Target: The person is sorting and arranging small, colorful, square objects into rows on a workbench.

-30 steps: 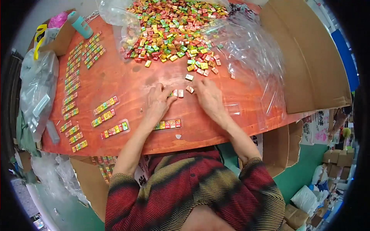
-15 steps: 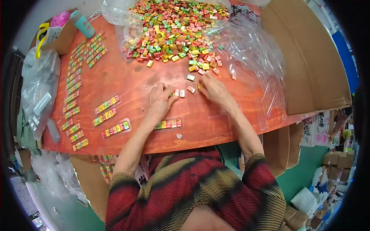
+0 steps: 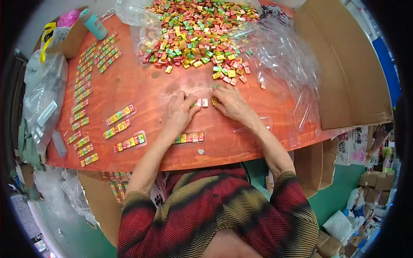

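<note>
My left hand (image 3: 180,111) lies low over the tabletop, its thumb and forefinger closed at the left end of a short row of small wrapped blocks (image 3: 204,102), red and white on top. Its fingers hide part of that row. Just right of the row, my right hand (image 3: 233,103) pinches a yellow block (image 3: 214,101) with bent fingers. A green-and-white block (image 3: 216,87) sits by the right fingertips, partly covered. Nearer to me, beside my left forearm, a clear tray (image 3: 189,137) holds a filled row of coloured blocks.
A big heap of coloured blocks (image 3: 193,34) spreads at the back between clear plastic sheets (image 3: 279,56). Filled trays (image 3: 120,114) stand in groups at left. A cardboard box (image 3: 344,64) rises at right; a turquoise bottle (image 3: 93,25) is at far left. An empty clear tray (image 3: 264,122) lies under my right forearm.
My right hand has moved left, toward the row, with the yellow block. The loose block that lay between the hands no longer shows apart. My left hand stays nearly still.
</note>
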`<state>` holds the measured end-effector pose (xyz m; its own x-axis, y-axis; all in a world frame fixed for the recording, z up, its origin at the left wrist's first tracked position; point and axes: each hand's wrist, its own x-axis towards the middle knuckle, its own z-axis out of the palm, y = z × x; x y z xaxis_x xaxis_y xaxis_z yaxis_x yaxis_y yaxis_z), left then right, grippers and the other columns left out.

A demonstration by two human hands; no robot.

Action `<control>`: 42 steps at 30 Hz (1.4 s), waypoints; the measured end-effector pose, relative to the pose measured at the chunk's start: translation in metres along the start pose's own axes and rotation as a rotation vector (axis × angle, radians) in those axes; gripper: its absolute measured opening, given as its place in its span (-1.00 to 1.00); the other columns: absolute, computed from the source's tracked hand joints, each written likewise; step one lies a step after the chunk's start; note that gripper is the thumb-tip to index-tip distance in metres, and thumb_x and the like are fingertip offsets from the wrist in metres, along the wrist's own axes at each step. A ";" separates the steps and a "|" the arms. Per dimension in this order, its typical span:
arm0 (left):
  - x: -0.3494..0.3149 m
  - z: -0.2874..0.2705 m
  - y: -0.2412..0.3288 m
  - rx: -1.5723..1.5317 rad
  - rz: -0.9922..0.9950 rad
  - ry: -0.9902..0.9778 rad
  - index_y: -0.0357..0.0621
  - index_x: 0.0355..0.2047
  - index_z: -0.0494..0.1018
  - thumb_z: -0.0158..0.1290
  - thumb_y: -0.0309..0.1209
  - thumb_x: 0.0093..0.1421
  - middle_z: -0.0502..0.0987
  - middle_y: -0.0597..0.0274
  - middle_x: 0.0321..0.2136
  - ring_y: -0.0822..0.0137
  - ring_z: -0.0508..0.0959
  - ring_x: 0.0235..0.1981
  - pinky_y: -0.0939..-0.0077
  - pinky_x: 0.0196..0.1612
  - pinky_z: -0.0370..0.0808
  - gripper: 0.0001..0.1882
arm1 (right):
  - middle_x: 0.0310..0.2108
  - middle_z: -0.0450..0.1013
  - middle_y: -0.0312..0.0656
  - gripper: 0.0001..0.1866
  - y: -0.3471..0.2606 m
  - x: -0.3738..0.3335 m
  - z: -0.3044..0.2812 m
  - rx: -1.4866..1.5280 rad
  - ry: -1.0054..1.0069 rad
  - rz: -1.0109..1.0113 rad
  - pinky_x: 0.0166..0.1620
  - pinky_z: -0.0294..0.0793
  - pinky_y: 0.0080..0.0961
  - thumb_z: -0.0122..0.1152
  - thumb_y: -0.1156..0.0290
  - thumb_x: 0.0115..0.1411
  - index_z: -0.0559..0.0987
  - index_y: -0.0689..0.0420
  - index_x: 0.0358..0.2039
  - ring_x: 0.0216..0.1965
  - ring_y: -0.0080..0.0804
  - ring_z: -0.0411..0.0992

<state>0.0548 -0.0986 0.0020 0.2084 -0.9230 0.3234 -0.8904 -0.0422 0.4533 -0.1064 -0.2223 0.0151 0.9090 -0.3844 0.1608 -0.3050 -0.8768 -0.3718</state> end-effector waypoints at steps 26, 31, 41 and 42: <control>0.006 0.005 0.007 -0.073 0.061 -0.069 -0.08 -0.26 0.48 0.19 -0.39 -0.13 0.35 0.13 -0.42 0.15 0.41 -0.34 0.33 -0.28 0.37 -0.65 | -0.23 0.31 -0.05 -0.53 -0.004 -0.025 -0.001 0.358 0.050 0.121 -0.15 0.31 -0.31 0.18 0.50 -0.04 0.37 0.15 -0.06 -0.19 -0.11 0.31; 0.005 0.003 0.008 -0.067 0.050 -0.080 -0.07 -0.26 0.48 0.19 -0.39 -0.13 0.35 0.13 -0.42 0.15 0.41 -0.34 0.33 -0.29 0.37 -0.66 | -0.33 0.31 -0.04 -0.66 -0.004 -0.033 -0.008 0.208 0.024 0.250 -0.21 0.32 -0.28 0.17 0.47 -0.03 0.40 0.17 -0.19 -0.24 -0.07 0.33; 0.004 0.005 0.008 -0.061 0.052 -0.072 -0.05 -0.26 0.48 0.18 -0.40 -0.11 0.36 0.14 -0.41 0.15 0.41 -0.33 0.33 -0.28 0.37 -0.67 | -0.42 0.39 0.02 -0.80 0.005 -0.033 0.002 0.217 0.163 0.349 -0.30 0.34 -0.26 0.13 0.40 0.03 0.42 0.27 -0.41 -0.35 -0.04 0.38; 0.004 0.005 0.008 -0.061 0.051 -0.073 -0.05 -0.26 0.48 0.18 -0.40 -0.11 0.36 0.14 -0.41 0.15 0.41 -0.33 0.33 -0.28 0.37 -0.67 | -0.46 0.41 0.04 -0.79 0.001 -0.030 0.003 0.210 0.183 0.387 -0.33 0.34 -0.23 0.13 0.37 0.03 0.43 0.28 -0.43 -0.38 -0.03 0.39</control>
<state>0.0461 -0.1042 0.0029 0.1312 -0.9487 0.2875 -0.8723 0.0273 0.4882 -0.1336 -0.2109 0.0069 0.6696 -0.7320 0.1253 -0.5300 -0.5892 -0.6099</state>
